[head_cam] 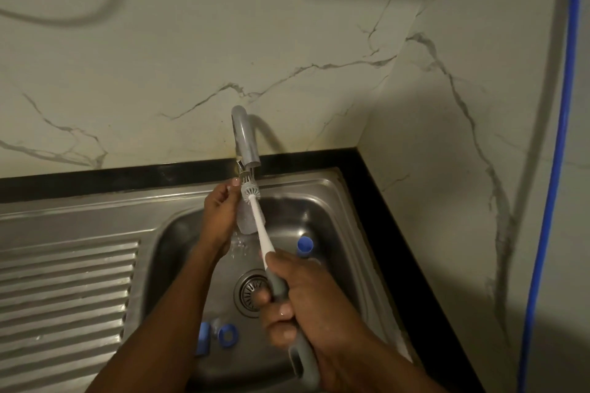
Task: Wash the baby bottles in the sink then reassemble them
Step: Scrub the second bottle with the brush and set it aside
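Step in hand: washing. The left hand [220, 210] grips the clear bottle [244, 226], fingers curled round it, mouth up just beneath the faucet [244, 140] over the sink [332, 201]. The right hand [306, 306] is closed round the grey handle of the brush [260, 233], whose head sits at the bottle mouth. The next move probably calls for pushing the head straight down inside. A blue cap [305, 246] and blue ring [228, 335] lie in the basin, unassembled

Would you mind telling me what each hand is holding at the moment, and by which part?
The left hand grips the clear bottle around its body; the right hand grips the bottle brush by its grey handle.
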The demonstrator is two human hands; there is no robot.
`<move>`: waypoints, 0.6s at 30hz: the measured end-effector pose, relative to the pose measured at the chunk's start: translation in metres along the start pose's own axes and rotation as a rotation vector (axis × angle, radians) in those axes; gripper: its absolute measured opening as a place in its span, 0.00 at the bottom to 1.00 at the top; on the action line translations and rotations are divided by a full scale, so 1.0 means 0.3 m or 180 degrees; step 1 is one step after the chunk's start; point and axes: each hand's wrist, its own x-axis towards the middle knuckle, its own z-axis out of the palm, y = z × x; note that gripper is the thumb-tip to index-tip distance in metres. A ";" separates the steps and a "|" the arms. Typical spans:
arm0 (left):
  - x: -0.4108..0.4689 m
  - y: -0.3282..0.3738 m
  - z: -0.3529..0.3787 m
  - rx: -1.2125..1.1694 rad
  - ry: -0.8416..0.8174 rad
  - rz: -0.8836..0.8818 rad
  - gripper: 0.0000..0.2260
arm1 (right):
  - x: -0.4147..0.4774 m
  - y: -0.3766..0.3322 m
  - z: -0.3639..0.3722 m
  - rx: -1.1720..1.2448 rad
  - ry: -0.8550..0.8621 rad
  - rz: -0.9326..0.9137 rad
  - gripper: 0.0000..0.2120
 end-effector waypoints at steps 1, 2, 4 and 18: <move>0.000 -0.004 -0.003 -0.0061 -0.0121 -0.0076 0.12 | 0.009 -0.005 0.002 0.0037 0.0055 0.0000 0.09; -0.006 -0.007 0.000 -0.0119 -0.0225 -0.0141 0.13 | 0.025 -0.011 0.001 0.0134 0.0119 0.0004 0.09; -0.025 -0.011 0.010 -0.0221 -0.0258 -0.0209 0.15 | 0.058 -0.030 0.006 0.0375 0.0155 0.0049 0.11; 0.004 -0.007 0.002 -0.0062 0.0337 0.0034 0.17 | 0.021 0.000 0.039 0.0294 0.0096 0.0088 0.10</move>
